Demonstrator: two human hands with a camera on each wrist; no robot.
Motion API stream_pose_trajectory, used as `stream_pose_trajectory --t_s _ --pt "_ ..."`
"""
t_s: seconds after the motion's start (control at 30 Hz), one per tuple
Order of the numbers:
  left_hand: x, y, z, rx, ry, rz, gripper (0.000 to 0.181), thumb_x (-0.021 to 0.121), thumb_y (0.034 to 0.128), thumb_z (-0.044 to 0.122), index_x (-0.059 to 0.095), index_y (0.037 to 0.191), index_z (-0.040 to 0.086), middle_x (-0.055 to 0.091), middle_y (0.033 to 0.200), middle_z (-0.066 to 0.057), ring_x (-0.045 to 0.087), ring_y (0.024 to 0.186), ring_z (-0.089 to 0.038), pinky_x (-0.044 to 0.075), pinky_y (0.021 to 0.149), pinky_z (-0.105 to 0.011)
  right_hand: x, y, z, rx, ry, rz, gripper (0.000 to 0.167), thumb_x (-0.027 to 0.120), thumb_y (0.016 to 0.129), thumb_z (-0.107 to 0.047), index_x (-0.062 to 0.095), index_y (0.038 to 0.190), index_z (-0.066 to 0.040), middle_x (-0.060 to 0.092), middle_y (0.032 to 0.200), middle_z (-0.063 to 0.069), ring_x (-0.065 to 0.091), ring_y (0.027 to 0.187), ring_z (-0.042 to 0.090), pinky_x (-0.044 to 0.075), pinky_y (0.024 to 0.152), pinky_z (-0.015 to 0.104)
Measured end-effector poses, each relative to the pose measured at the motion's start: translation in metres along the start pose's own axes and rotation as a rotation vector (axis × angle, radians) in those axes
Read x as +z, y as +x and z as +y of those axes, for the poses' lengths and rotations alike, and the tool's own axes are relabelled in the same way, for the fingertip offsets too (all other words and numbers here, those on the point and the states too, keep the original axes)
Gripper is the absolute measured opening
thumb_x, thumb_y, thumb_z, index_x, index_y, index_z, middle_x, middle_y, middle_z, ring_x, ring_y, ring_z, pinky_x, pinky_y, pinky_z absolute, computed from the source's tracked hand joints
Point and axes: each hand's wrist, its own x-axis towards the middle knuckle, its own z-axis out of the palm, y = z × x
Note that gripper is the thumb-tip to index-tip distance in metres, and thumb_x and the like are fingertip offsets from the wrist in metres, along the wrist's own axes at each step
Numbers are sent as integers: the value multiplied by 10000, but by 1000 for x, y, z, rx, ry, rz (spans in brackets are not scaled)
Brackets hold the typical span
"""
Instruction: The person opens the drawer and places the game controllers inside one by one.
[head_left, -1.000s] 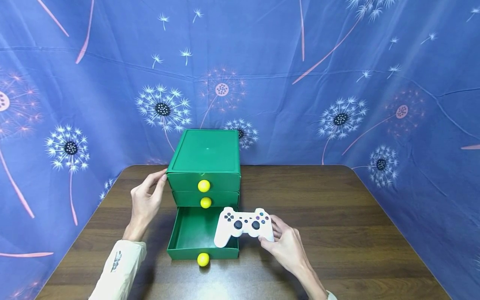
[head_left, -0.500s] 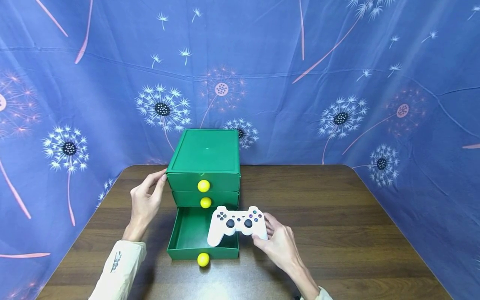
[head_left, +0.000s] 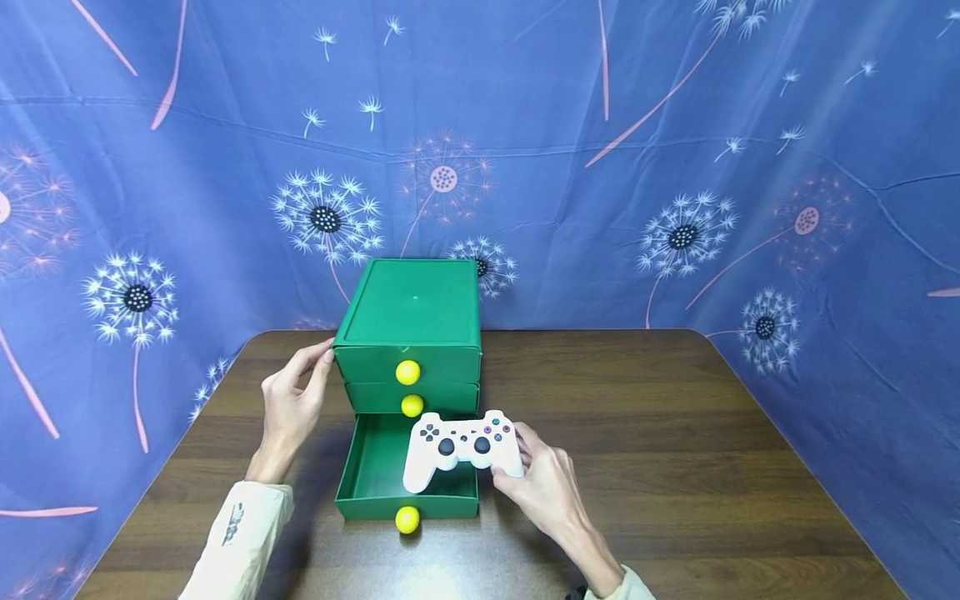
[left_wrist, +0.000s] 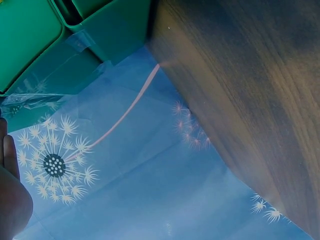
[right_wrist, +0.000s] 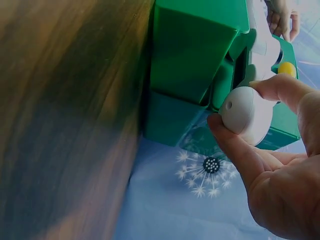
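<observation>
A white game controller [head_left: 463, 450] is over the pulled-out bottom drawer [head_left: 375, 454] of a green drawer cabinet [head_left: 412, 304]. My right hand [head_left: 546, 492] grips the controller's right handle between thumb and fingers. In the right wrist view, that handle [right_wrist: 245, 112] shows end-on between the thumb and a finger. My left hand [head_left: 291, 400] touches the cabinet's upper left front corner with its fingertips. Only part of the left hand [left_wrist: 12, 185] shows at the edge of the left wrist view. Yellow ball knobs [head_left: 407, 372] mark the drawer fronts; the upper two drawers are closed.
The cabinet stands on a brown wood-grain table [head_left: 637, 417], left of the middle. Behind and beside the table hangs a blue cloth [head_left: 555, 233] with a dandelion print. Clear tape [left_wrist: 82, 40] sticks to the cabinet in the left wrist view.
My right hand has carried the controller to the left, from the drawer's right edge to over the open drawer. The left hand and cabinet have stayed put.
</observation>
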Motion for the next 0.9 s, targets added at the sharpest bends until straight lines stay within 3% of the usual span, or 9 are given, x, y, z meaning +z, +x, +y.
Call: stream_pose_trajectory --t_s 0.27,0.5,0.77,0.9 --pt "1 0 0 4 -5 3 218 693 933 -117 759 1123 -32 766 1096 -150 639 992 90 493 868 -123 8 1 -4 -38 -80 24 527 861 750 -110 680 1235 -11 775 1034 148 748 913 187 593 689 335" --pt "2 0 -3 13 -5 21 246 708 892 -161 759 1101 -41 764 1079 -171 630 991 101 485 867 -112 11 4 -9 -39 -108 15 523 856 747 -126 682 1232 -31 780 1044 107 663 764 101 536 623 288" --pt "1 0 2 -3 -9 3 227 699 928 -119 760 1126 -28 768 1085 -149 640 989 88 489 870 -120 15 6 -15 -47 -143 -7 528 856 730 -127 676 1218 -32 736 847 52 542 612 98 433 499 233" --pt "1 1 3 3 -5 6 228 700 929 -114 762 1126 -20 768 1087 -145 642 990 88 489 872 -120 17 6 -17 -55 -149 -24 544 860 733 -119 662 1228 -13 729 835 70 526 603 107 416 485 234"
